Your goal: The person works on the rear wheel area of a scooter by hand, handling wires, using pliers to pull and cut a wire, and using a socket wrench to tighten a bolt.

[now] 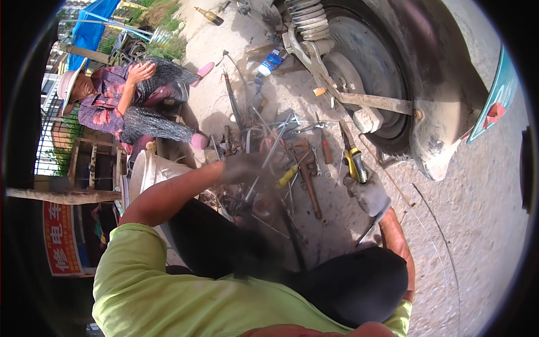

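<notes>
My right hand (369, 195), in a grey-white work glove, is closed around a yellow-and-black handled tool (356, 164). The tool's narrow metal end points up toward the wheel; its exact kind is unclear. My left hand (242, 169), in a dark glove, is over the heap of tools on the ground, left of centre. Motion smears its fingers, so any hold is hidden. Between the hands lie a rusty pipe wrench (308, 182), a yellow-handled screwdriver (288, 175) and a red-handled tool (326, 150).
A vehicle wheel (368, 53) with a coil spring (307, 19) stands at upper right. A blue-labelled bottle (272, 63) and a brown bottle (210, 16) lie farther off. Someone in a hat (72, 87) sits at left, near a white bucket (150, 171). Thin wire crosses the concrete at right.
</notes>
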